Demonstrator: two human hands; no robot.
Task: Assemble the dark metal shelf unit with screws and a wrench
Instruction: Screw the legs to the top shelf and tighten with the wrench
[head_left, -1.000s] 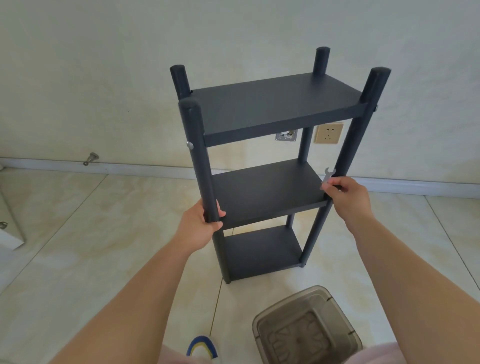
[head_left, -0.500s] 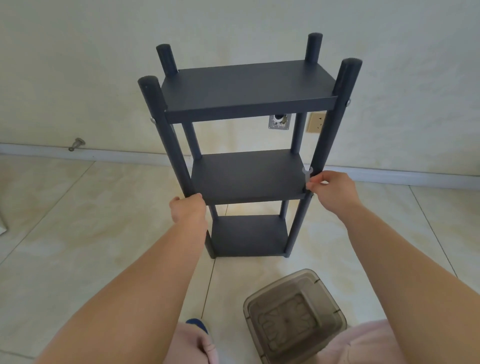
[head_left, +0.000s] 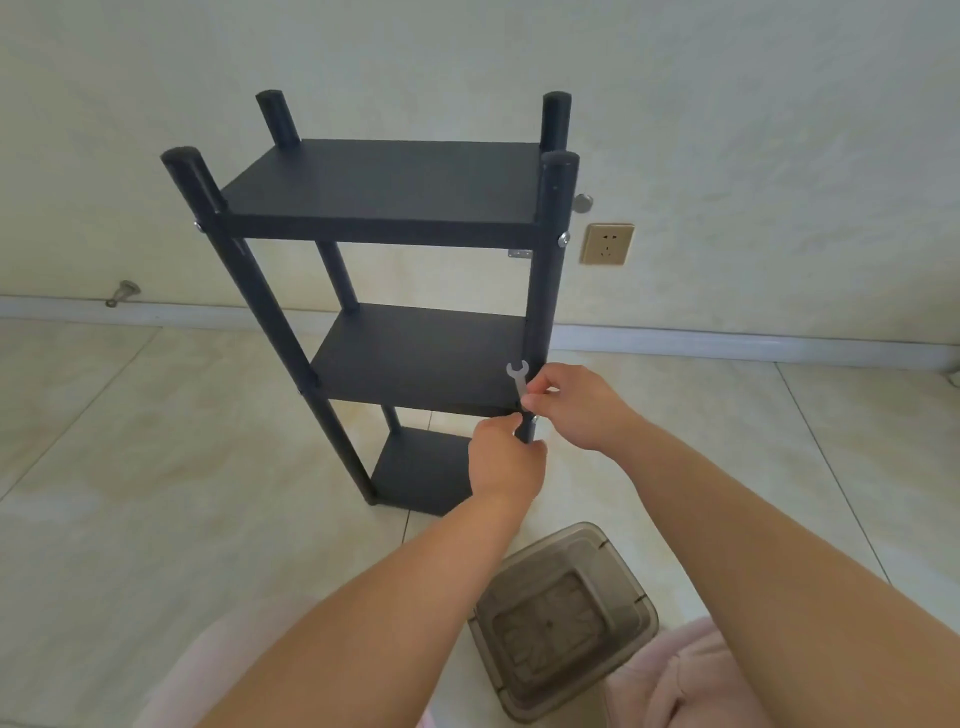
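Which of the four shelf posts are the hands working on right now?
The front right post. Both the left hand and the right hand, which holds the wrench, meet there at the middle shelf; the other three stand untouched.

Single head-mounted wide-angle view, looking forward and down from above the person's forearms. The shelf unit stands at arm's reach at frame centre; floor fills the lower frame, wall the upper.

The shelf is matt dark grey, the wrench silver, the socket right of it gold, the bin below smoky brown, the floor cream marbled.
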